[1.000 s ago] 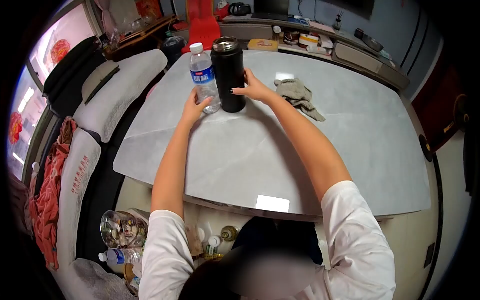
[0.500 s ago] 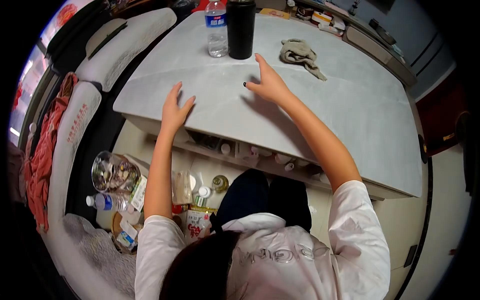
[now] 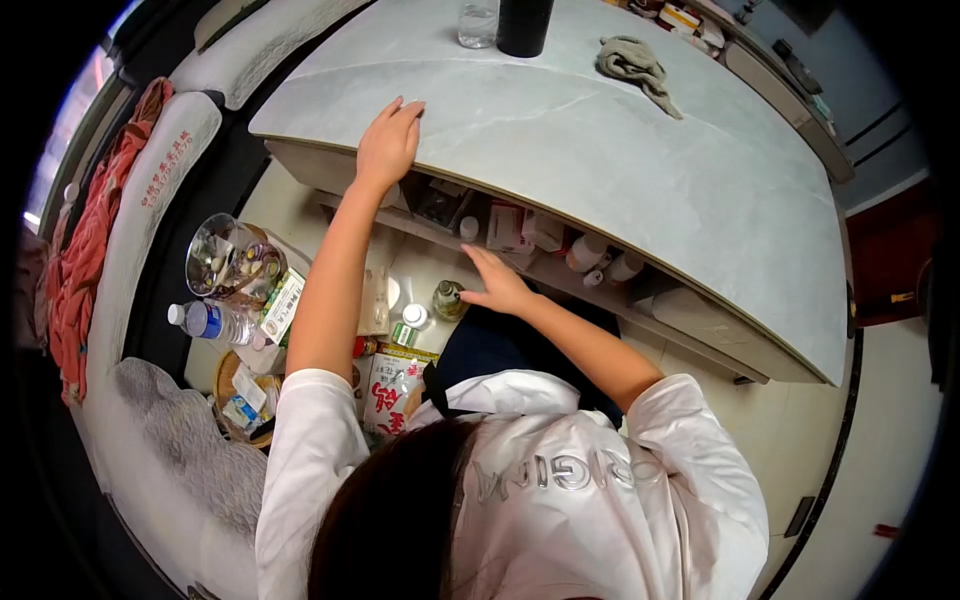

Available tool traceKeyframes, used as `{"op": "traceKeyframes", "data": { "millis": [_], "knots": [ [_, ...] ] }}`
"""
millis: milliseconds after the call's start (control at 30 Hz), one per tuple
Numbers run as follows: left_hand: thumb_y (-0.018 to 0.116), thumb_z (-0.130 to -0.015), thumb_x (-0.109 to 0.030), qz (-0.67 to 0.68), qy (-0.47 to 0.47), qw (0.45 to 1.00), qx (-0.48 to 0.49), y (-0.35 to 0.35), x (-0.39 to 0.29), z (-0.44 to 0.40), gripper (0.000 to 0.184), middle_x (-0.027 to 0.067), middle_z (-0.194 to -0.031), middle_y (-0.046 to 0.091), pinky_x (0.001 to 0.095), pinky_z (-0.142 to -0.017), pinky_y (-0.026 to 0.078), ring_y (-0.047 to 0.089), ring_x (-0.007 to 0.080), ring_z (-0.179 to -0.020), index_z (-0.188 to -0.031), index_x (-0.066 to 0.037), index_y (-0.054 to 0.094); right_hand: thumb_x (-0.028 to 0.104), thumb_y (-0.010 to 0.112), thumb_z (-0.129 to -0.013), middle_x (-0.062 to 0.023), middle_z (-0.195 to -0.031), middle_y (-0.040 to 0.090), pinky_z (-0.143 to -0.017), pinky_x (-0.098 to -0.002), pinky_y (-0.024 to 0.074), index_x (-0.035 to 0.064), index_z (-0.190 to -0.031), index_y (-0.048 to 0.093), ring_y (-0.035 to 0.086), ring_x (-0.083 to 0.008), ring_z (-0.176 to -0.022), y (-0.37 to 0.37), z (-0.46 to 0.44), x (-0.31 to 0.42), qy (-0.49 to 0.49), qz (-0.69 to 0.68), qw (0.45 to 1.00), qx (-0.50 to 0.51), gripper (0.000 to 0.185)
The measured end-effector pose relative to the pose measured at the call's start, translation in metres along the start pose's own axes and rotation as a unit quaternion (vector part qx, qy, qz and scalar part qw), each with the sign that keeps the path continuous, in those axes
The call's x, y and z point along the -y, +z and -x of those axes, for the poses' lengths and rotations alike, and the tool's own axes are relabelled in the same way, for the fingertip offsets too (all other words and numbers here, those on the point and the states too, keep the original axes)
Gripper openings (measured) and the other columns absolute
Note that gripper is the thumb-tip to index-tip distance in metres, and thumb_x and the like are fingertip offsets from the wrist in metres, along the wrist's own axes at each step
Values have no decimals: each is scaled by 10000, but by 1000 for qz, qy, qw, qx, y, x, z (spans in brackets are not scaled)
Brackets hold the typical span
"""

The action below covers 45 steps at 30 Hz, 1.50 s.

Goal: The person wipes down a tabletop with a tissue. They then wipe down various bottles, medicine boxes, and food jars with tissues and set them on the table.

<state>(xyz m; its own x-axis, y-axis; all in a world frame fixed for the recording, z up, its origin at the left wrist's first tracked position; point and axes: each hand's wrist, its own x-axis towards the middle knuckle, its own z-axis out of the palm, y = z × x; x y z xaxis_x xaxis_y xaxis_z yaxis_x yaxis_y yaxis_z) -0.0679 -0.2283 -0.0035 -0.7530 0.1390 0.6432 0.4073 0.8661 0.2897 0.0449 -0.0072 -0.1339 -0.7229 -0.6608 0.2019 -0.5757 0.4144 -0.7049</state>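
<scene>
Flask (image 3: 523, 28) and clear bottle (image 3: 478, 28) standing ungripped on tabletop (image 3: 600, 165), left hand (image 3: 388, 150) empty at near edge, right hand (image 3: 502, 287) open, empty beside glass bottle (image 3: 449, 302)

A wide lane crosses the pale tabletop (image 3: 560, 150), bounded at its far side by a clear bottle (image 3: 478, 27), a black flask (image 3: 524, 27) and a crumpled cloth (image 3: 634, 66); below, boxes (image 3: 508, 230) and white bottles (image 3: 586, 252) crowd the shelf, while a glass bottle (image 3: 450, 300) stands beside my right thumb, with floor (image 3: 408, 262) open between it and the shelf
</scene>
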Motion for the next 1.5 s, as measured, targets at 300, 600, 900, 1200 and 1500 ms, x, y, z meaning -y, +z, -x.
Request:
{"op": "traceKeyframes", "data": {
  "millis": [300,600,900,1200,1500],
  "knots": [
    [450,-829,-175,13,-21,999,-25,0,-4,2,251,101,-1050,583,382,-861,405,485,264,-1081,-1019,-96,593,278,684,-664,-216,-1267,401,-965,-345,327,27,-1316,268,403,-333,-1160,77,-16,-45,120,-76,986,91,814],
    [482,-834,-228,-53,16,998,-38,-1,-15,60,407,113,-1300,374,448,-992,249,334,295,-1205,-1220,-110,432,254,638,-690,-180,-941,601,-745,-373,446,47,-1042,549,578,-324,-864,92,-12,-48,105,-124,984,75,418],
    [561,-775,-207,63,-86,994,7,6,-21,149,661,191,-1369,258,416,-1004,239,294,353,-1231,-1329,-24,250,209,626,-727,-147,-895,611,-735,-345,451,67,-1009,553,589,-293,-840,47,-10,-15,66,-144,987,40,324],
    [786,-549,-352,269,-223,934,79,5,-93,224,1080,231,-1318,323,400,-964,316,363,363,-1191,-1352,-25,143,210,641,-717,-88,-715,618,-501,-273,408,47,-906,587,525,-153,-512,-55,-31,78,25,-176,973,-146,256],
    [784,-557,-206,408,-163,897,44,-22,-120,129,921,161,-1202,455,344,-924,365,470,238,-1099,-1294,-11,267,75,570,-795,-53,-962,573,-827,-278,415,2,-1014,532,532,-123,-904,-159,-54,144,2,-317,938,-143,234]
  ]
}}
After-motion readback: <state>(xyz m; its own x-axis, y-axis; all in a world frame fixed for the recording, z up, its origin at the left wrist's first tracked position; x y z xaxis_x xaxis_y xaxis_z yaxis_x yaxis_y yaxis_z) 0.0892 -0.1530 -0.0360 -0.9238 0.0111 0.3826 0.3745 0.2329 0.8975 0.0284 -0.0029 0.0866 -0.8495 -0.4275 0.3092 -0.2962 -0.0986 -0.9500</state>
